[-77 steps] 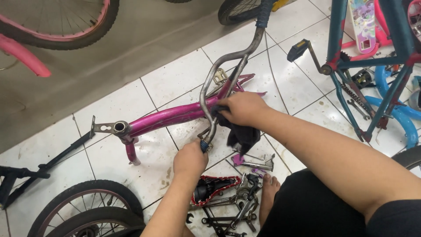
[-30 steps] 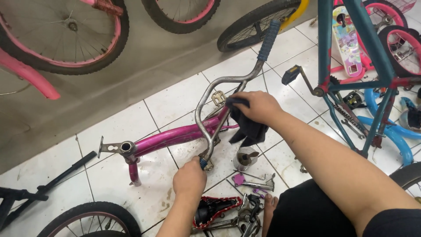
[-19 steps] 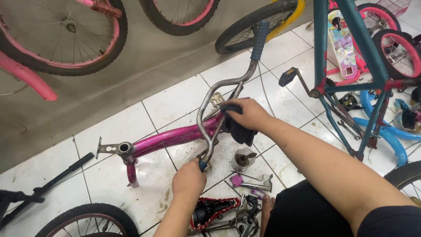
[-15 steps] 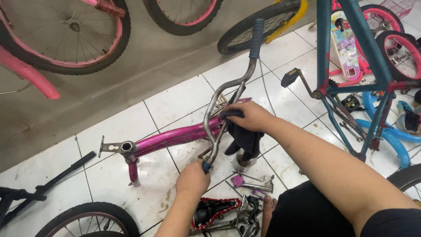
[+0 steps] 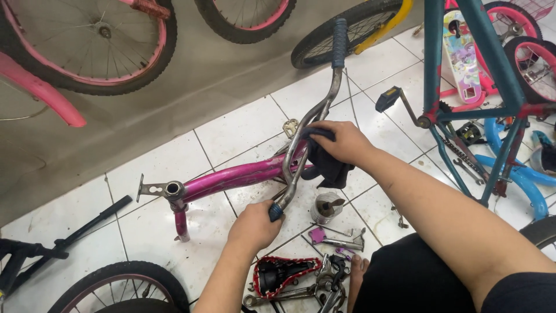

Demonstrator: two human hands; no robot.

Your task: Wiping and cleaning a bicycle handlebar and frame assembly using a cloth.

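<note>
Two bare hands are working on a silver handlebar point(image 5: 315, 119) that is lying across a magenta bike frame point(image 5: 231, 179) on the white tiled floor point(image 5: 243, 130). L hand point(image 5: 253, 226) is curling shut around the near grip end of the bar, w/ a bit of blue grip showing past the knuckles; fingers are wrapping tight, not spread. R hand point(image 5: 343, 141) is pressing a dark rag point(image 5: 324, 161) against the bar's middle, approx where the bar is crossing the frame, fingers closing over the cloth and the rest of the cloth hanging below the palm. Far end of the bar, w/ its blue grip point(image 5: 339, 42), is pointing up and away toward a yellow-rimmed wheel point(image 5: 353, 35). Frame is lying flat, its open bottom-bracket shell point(image 5: 174, 189) sitting at the left end, well apart from both hands. Just below the rag a small metal cylinder part point(image 5: 327, 207) is standing on a tile, near the R forearm. Between the forearms a pile of loose hardware is sitting: a black saddle w/ red trim point(image 5: 285, 273), a purple-tipped tool point(image 5: 333, 239), misc wrenches and bolts point(image 5: 324, 284). A teal bike frame point(image 5: 463, 75) is standing upright at right, its pedal point(image 5: 387, 98) hanging near the R wrist. Pink-rimmed wheel point(image 5: 87, 46) is leaning at upper left; a black tyre point(image 5: 116, 287) is showing at bottom left, beside a black pump-like bar point(image 5: 75, 235).
</note>
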